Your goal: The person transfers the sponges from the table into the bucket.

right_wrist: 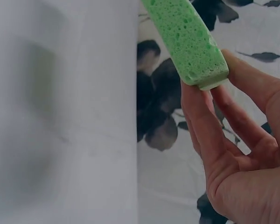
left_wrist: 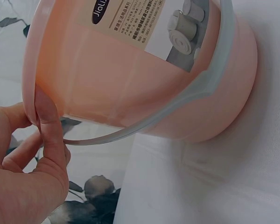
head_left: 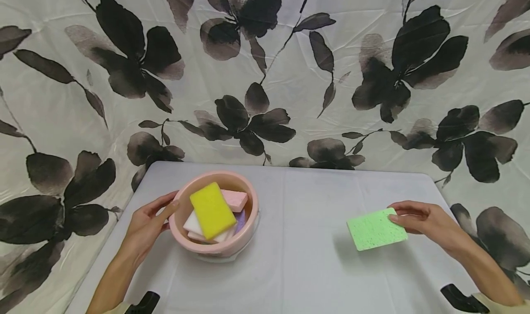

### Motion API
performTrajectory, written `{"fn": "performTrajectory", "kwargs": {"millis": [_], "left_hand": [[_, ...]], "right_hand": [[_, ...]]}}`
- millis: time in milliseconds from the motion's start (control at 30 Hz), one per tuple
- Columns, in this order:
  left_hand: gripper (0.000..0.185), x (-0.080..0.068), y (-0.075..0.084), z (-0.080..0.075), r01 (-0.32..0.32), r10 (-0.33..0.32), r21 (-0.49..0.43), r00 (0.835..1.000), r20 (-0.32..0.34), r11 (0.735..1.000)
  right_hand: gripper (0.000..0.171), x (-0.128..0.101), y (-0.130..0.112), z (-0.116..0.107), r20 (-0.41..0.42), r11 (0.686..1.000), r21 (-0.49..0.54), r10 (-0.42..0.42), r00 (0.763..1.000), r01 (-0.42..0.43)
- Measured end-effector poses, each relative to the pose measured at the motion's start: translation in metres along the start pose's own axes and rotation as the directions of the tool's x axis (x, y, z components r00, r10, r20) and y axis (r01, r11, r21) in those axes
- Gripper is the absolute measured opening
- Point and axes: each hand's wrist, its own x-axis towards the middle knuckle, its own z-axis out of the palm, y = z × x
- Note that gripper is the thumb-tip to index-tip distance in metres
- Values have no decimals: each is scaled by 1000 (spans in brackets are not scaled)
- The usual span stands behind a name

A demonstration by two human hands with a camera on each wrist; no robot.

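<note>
A pink bucket (head_left: 236, 246) stands on the left part of the table, and my left hand (head_left: 145, 226) grips its rim, thumb on one side and fingers on the other. Inside lie a yellow sponge (head_left: 213, 211) on top, a pink sponge (head_left: 234, 200), a white sponge (head_left: 192, 223) and something purple (head_left: 240, 221), partly covered. Over the right part of the table my right hand (head_left: 430, 222) pinches a green sponge (head_left: 376, 230) by its right end. Pores show on the sponge's side in the right wrist view, and its shadow falls on the table below.
A white cloth covers the table (head_left: 310, 268). Behind it hangs a curtain (head_left: 290, 75) with dark flowers. The bucket's pale handle (left_wrist: 177, 100) hangs down along its outside, below a printed label (left_wrist: 140, 25).
</note>
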Motion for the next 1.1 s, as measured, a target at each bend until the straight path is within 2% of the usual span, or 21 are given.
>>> {"fn": "performTrajectory", "kwargs": {"millis": [267,1100], "left_hand": [[70,0,1,0,-27,27,8,1000,-1,1000],[70,-1,2,0,-17,18,6,1000,-8,1000]], "right_hand": [[58,9,-23,10,9,1000,21,-21,1000,21],[55,43,-85,45,33,982,168,-90,995,83]]}}
